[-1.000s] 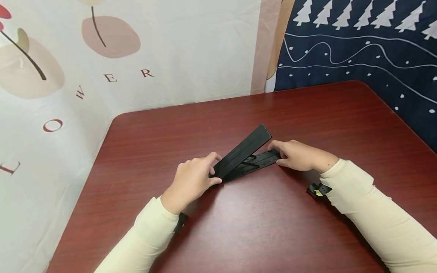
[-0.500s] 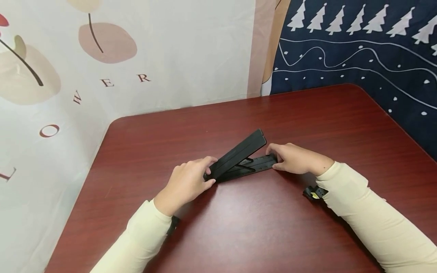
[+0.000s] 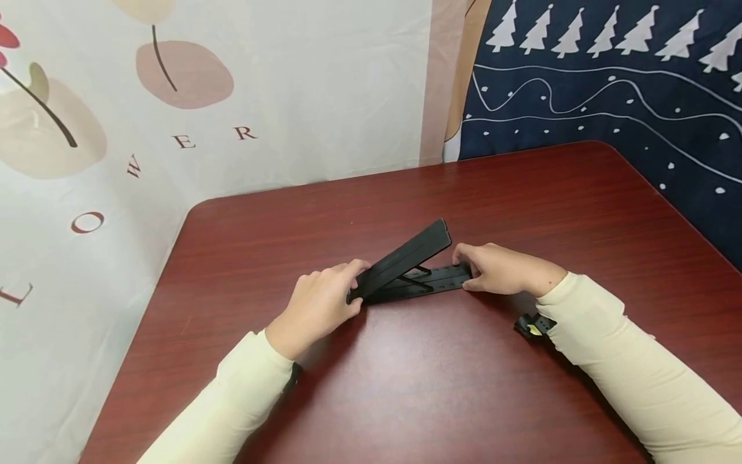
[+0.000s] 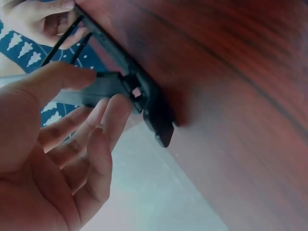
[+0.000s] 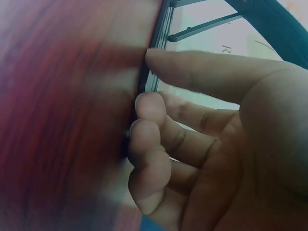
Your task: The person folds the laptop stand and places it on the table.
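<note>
A black folding stand (image 3: 406, 258) lies on the table, its top panel raised at a slant over the base plate (image 3: 446, 278). Two thin struts (image 3: 417, 283) prop the panel up. My left hand (image 3: 317, 306) pinches the panel near the hinged end, thumb on one side and fingers on the other. In the left wrist view, a curved lip (image 4: 159, 120) sticks out past those fingers. At the opposite end, my right hand (image 3: 503, 269) grips the base plate's tip; the right wrist view shows its thumb and curled fingertips along the plate's edge (image 5: 158, 43).
The reddish-brown table (image 3: 417, 386) has rounded far corners. Behind it hangs a pale printed cloth (image 3: 336, 84), with a dark blue tree-patterned cloth (image 3: 591, 96) at the right. A black wrist strap device (image 3: 534, 325) sits under the right sleeve.
The whole view has shifted slightly. The stand has turned a little, its hinged end moving away from me, and the raised panel slants slightly less. Both hands keep their hold.
</note>
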`<action>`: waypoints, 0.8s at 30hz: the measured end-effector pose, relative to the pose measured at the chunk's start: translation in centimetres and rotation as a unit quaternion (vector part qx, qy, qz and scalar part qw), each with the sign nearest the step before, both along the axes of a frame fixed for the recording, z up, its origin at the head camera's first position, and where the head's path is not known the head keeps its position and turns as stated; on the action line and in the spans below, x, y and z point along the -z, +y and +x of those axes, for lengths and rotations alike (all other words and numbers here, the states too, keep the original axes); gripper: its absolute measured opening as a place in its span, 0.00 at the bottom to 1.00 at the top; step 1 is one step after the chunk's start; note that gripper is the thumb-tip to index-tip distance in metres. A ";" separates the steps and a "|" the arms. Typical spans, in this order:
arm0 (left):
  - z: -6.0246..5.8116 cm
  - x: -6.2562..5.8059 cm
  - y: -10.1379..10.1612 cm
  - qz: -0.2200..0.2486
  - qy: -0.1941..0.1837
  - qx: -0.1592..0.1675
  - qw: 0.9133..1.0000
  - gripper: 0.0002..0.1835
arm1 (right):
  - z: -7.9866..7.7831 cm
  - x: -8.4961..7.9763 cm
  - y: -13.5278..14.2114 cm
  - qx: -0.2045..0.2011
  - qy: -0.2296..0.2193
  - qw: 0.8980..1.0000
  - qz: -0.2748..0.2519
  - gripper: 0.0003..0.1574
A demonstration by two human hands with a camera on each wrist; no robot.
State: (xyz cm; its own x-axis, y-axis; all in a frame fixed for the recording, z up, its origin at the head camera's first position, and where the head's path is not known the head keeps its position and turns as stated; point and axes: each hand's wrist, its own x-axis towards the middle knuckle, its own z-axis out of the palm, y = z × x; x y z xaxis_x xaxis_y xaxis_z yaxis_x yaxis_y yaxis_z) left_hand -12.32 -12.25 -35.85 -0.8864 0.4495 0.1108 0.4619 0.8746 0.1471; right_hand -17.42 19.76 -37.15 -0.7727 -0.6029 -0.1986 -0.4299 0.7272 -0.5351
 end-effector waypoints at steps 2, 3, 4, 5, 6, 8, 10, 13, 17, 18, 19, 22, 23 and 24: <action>-0.2 0.1 0.1 0.001 0.006 -0.002 1.000 0.27 | 0.0 0.0 0.0 -0.002 -0.001 1.000 0.001 0.22; -0.3 0.1 0.1 0.000 0.009 -0.004 1.000 0.27 | -0.1 0.0 0.0 -0.005 -0.001 1.000 0.001 0.22; -0.4 0.1 0.1 -0.002 0.009 -0.007 1.000 0.27 | -0.1 0.0 0.0 -0.006 -0.003 1.000 0.000 0.22; -0.5 0.1 0.2 -0.004 0.009 -0.008 1.000 0.27 | -0.1 0.1 0.0 -0.006 -0.003 1.000 0.002 0.23; -0.6 0.1 0.2 -0.006 0.008 -0.010 1.000 0.27 | -0.2 0.1 0.0 -0.006 -0.006 1.000 0.003 0.23; -0.9 0.0 0.4 -0.009 0.005 -0.008 1.000 0.26 | -0.1 0.1 0.1 -0.006 -0.015 1.000 0.007 0.24; -1.3 0.0 0.5 -0.009 0.003 0.000 1.000 0.26 | 0.0 0.1 0.3 -0.002 -0.027 1.000 0.014 0.24; -1.7 -0.1 0.7 -0.008 0.005 0.011 1.000 0.24 | 0.1 0.0 0.5 -0.001 -0.039 0.999 0.022 0.24; -2.0 0.0 0.7 -0.008 0.019 0.012 1.000 0.21 | 0.2 0.0 0.5 -0.007 -0.030 0.999 0.021 0.24; -2.1 0.0 0.7 -0.007 0.021 0.011 1.000 0.20 | 0.3 0.0 0.4 -0.008 -0.027 0.999 0.022 0.24; -2.1 0.1 0.7 -0.005 0.025 0.010 1.000 0.19 | 0.3 0.0 0.4 -0.009 -0.026 0.999 0.023 0.24; -2.3 0.2 0.6 0.000 0.029 0.002 1.000 0.17 | 0.4 -0.1 0.1 -0.011 -0.031 0.999 0.030 0.24; -2.4 0.2 0.6 0.001 0.029 -0.001 1.000 0.17 | 0.4 -0.2 0.0 -0.013 -0.034 0.999 0.034 0.24; -2.5 0.3 0.6 0.001 0.029 -0.005 1.000 0.16 | 0.4 -0.2 -0.2 -0.015 -0.035 0.999 0.037 0.24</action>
State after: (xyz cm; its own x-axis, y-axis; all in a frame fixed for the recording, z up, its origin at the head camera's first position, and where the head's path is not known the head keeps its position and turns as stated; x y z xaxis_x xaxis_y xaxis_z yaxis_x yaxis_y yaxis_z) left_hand -14.79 -11.65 -36.11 -0.8830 0.4403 0.1625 0.4609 0.8789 0.1230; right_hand -17.01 19.59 -36.95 -0.7375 -0.6064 -0.2971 -0.4144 0.7538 -0.5099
